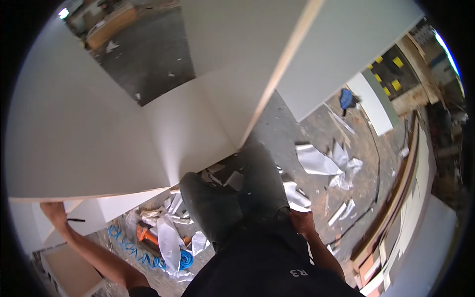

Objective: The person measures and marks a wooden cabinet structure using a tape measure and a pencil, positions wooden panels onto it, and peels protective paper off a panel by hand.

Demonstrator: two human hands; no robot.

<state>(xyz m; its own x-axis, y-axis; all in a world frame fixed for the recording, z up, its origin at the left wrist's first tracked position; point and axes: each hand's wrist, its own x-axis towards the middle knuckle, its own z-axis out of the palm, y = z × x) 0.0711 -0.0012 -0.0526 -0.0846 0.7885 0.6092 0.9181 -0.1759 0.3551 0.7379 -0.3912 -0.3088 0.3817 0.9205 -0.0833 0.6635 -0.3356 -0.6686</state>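
Note:
My left hand (pixel 54 214) is at the near edge of a large white panel (pixel 84 128), at the far left. Its fingers curl around that edge and are partly hidden by it. A thin black strip (pixel 75 220) shows beside the left wrist; I cannot make out what it is. The panel meets other white boards (pixel 190 114) in a box-like form with an opening. My right hand (pixel 302 222) hangs low beside my right thigh, away from the panels. Its fingers are mostly turned from view, and whether it holds anything is unclear.
An orange tool (pixel 147 234) and a coiled blue hose (pixel 184 259) lie among scraps at lower left. Torn white sheets (pixel 316 159) litter the floor on the right. Long strips (pixel 396 208) lean at far right. Another white panel (pixel 341 49) stands at upper right.

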